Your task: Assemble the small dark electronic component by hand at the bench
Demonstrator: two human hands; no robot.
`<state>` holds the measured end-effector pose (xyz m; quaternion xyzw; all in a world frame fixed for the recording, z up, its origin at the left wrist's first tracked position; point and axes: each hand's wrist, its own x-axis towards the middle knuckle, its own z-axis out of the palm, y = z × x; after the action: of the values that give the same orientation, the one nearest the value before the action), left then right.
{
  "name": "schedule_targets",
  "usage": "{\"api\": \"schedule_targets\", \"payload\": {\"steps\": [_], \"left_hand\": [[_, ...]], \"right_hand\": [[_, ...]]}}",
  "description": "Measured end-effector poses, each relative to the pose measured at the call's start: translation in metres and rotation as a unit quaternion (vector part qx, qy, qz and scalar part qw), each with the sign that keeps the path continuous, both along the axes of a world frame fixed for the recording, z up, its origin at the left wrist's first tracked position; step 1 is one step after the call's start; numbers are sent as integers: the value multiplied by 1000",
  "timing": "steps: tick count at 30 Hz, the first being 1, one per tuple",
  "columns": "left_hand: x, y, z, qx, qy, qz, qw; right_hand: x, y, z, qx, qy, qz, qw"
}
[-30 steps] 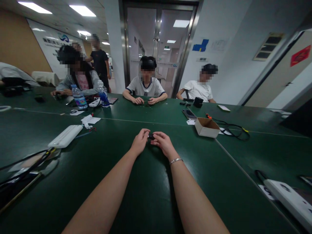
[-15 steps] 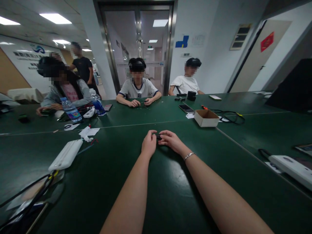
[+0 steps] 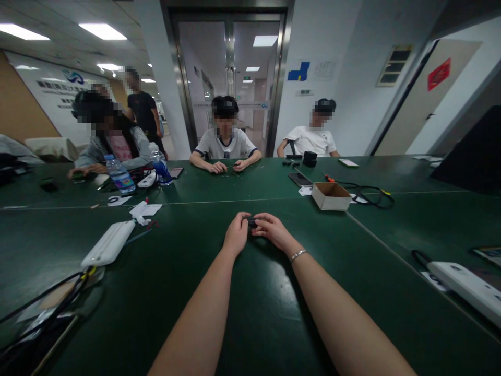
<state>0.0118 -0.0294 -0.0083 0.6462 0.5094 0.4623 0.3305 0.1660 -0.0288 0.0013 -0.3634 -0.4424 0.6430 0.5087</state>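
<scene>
My left hand [image 3: 237, 233] and my right hand [image 3: 274, 231] meet over the dark green table [image 3: 250, 313], fingers curled. Between their fingertips they pinch a small black object [image 3: 252, 223]; most of it is hidden and I cannot name it. A thin bracelet [image 3: 297, 255] circles my right wrist. Both forearms stretch out from the bottom edge of the view.
An open cardboard box [image 3: 331, 196] stands to the right, with a phone [image 3: 299, 179] and a black cable [image 3: 370, 196] near it. White power strips lie at left [image 3: 109, 243] and right [image 3: 465, 284]. Water bottles [image 3: 119, 175] and several seated people are across the table.
My hands have stayed pinched together on the small object. The camera swung, so the scene shifted left and then slightly back right; nothing on the table moved.
</scene>
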Motion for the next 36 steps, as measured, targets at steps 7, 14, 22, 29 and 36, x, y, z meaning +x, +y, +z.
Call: {"api": "schedule_targets", "payload": {"steps": [7,14,22,29,36], "left_hand": [[-2,-2,-1,-18,-59,-23,998],[-5,-1,-4,-33,-71,3,997],[-3,-2,-2,-5,-48,-1,999],[-1,-4,1,11,-15,-21,1000],[-3,4,-4,15,-39,-24,999]], "right_hand": [[-2,2,-5,11,-3,-1,1000],[-2,4,-7,37,-8,23,999],[-4,6,-5,44,-74,67,994],[0,7,-5,51,-31,82,995],[-4,5,1,52,-83,62,993]]}}
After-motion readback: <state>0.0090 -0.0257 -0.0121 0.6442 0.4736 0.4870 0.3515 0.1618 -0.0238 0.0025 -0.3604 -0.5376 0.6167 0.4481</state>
